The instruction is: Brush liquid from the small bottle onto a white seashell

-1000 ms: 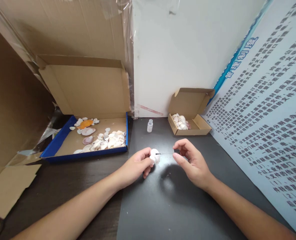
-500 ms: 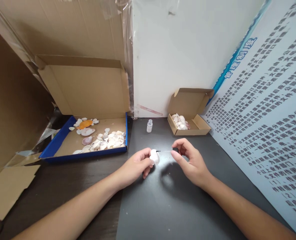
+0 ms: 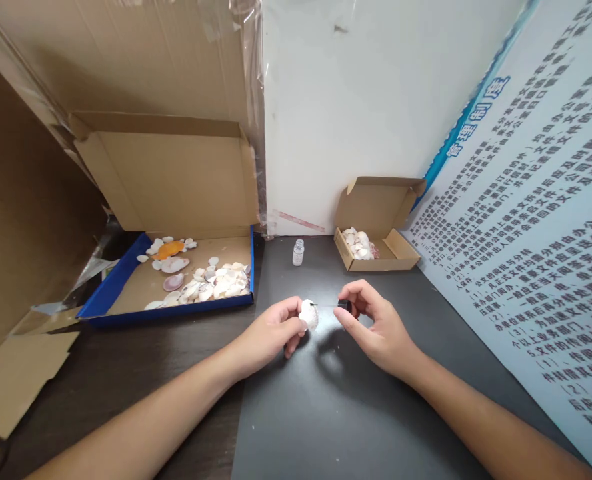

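White seashell (image 3: 310,317): appearing raised over the middle of the tabletop (image 3: 206,453), well in from the far edge; whether one shell or two together, too small to tell.
Left hand (image 3: 283,327): pinching the seashell's left margin between thumb and fingers, leaving the ribbed rim facing right.
Right hand (image 3: 373,327): gripping a black brush cap (image 3: 345,306) with thumb and fingers, pointing the applicator tip (image 3: 313,305) leftward over the seashell's upper part; actual contact, cannot tell.
Shell handling: probably feeling light, stiff and brittle, chipping most easily at the thin rim, turning slippery if wet.
Shell hold: calling for a gentle pinch near the thicker hinge end, wherever that is lying.
Cap handling: likely weighing little, needing a hold by its rigid sides, not by the slender stem.
Small bottle (image 3: 298,253): standing upright and uncapped near the tabletop's far edge.
Blue-walled carton (image 3: 113,283): sitting open toward the far left corner, carrying loose seashells (image 3: 226,283).
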{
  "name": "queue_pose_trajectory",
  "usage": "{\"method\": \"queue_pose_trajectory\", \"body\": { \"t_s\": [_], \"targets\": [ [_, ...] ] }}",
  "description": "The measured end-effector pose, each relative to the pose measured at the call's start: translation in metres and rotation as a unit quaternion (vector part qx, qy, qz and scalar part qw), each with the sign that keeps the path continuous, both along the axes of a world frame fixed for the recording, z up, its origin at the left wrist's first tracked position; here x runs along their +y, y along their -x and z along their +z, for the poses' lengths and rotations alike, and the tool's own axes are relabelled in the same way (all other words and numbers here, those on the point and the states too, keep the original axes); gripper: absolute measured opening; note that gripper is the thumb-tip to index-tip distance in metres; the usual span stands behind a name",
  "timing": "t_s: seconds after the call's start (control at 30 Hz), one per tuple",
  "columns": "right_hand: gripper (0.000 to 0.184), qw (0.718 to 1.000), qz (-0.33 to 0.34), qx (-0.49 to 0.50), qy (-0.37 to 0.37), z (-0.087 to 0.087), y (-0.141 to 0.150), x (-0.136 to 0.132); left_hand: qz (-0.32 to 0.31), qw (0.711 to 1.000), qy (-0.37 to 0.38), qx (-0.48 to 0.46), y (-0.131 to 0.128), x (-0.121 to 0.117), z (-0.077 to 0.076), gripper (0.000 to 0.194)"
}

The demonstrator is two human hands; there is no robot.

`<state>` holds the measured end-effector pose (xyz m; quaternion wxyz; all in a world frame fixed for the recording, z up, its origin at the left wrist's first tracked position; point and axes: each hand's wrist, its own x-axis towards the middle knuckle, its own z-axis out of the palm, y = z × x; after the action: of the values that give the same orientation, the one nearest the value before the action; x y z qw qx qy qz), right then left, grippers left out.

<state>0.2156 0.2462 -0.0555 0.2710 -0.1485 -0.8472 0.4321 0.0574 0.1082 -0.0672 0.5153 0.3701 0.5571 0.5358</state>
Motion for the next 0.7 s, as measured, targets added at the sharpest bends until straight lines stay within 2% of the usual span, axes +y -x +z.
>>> {"method": "queue_pose_trajectory", "body": {
  "t_s": [0.1, 0.23, 0.37, 0.53, 0.7],
  "targets": [
    [0.011, 1.0, -0.021, 0.009, -0.004, -0.0003, -0.0001, 0.0001, 0.003, 1.0, 0.002, -0.005, 0.0, -0.0001, -0.0003, 0.014],
    [0.011, 1.0, 0.015, 0.01, -0.003, -0.0009, -0.0004, -0.0005, -0.005, 1.0, 0.004, -0.018, 0.0005, 0.0002, -0.0012, 0.014],
    [0.012, 1.0, -0.015, 0.005, -0.011, -0.001, 0.0, -0.0004, -0.012, 1.0, 0.002, -0.017, 0.0011, 0.0003, -0.0012, 0.013],
    [0.011, 0.999, 0.031, 0.015, 0.002, -0.0012, -0.0002, -0.0005, -0.013, 1.0, 0.004, -0.01, 0.0013, -0.0004, -0.0008, 0.013],
    [0.01, 1.0, 0.0, 0.02, 0.003, -0.0001, -0.0013, -0.0009, -0.01, 1.0, 0.02, 0.001, 0.0004, -0.0008, 0.0007, 0.012]
  ]
}}
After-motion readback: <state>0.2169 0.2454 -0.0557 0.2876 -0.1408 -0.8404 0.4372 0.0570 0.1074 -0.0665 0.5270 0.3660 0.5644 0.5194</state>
